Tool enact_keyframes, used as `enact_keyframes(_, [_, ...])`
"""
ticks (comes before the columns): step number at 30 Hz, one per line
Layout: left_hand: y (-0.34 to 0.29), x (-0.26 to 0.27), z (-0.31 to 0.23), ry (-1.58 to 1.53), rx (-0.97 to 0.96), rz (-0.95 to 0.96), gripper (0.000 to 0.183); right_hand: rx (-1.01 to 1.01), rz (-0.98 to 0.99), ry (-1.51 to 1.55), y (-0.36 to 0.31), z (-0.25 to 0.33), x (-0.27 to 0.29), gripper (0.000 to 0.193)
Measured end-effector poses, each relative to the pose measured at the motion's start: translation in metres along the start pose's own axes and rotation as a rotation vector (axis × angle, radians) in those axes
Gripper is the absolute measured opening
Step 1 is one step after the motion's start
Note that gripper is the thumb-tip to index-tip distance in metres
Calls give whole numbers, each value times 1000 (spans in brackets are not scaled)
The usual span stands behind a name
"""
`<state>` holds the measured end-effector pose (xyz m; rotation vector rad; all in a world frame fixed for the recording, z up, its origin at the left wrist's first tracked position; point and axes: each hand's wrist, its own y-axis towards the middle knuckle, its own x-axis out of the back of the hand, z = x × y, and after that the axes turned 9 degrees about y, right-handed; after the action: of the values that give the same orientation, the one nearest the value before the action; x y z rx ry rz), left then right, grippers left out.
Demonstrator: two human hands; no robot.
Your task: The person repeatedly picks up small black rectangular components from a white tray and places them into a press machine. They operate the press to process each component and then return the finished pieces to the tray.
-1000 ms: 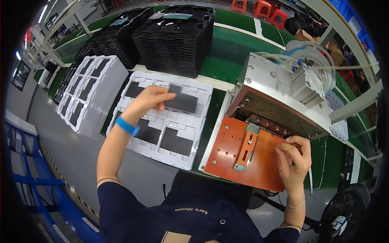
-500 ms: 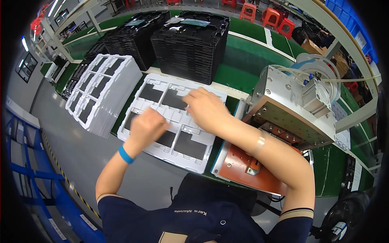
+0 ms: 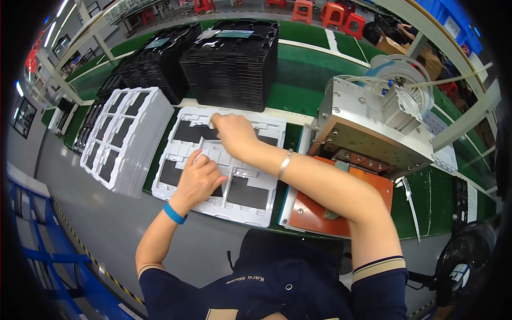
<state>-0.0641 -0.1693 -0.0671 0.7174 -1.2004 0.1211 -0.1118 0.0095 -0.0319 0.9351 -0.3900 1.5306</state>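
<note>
Now, reading the clock from the middle of the white tray (image 3: 234, 213), the left hand (image 3: 198, 180) sits nearest, at 8 o'clock, thumb and index finger held narrow by a pale raised edge; whether they grip it I cannot tell. The right hand (image 3: 234, 134) lies over the tray at 1 o'clock, fingers bunched toward 11 beside the dark flat piece (image 3: 188, 132) in the 10 o'clock compartment; what they pinch, if anything, is hidden. Other dark pieces (image 3: 248, 193) show at 2, 5 and 8. Thin as they look, I'd handle them lightly by the edges, keep them level, and hold the right wrist clear of the 2 o'clock piece. Farther off, the orange plate (image 3: 314, 214) lies at 4, partly behind the right forearm, with the metal machine (image 3: 368, 122) toward 3. White stacked trays (image 3: 154, 138) stand at 9 to 10, black tray stacks (image 3: 234, 77) at 11 and 12, red stools (image 3: 333, 15) beyond at 1.
</note>
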Motion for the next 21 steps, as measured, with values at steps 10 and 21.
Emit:
enact_keyframes(10, [92, -27, -24, -308, -106, -16, 24, -184, -262, 356, -224, 17, 198, 32])
enact_keyframes(21, [127, 36, -103, -458, -379, -299, 24, -197, -329, -144, -273, -23, 179, 22])
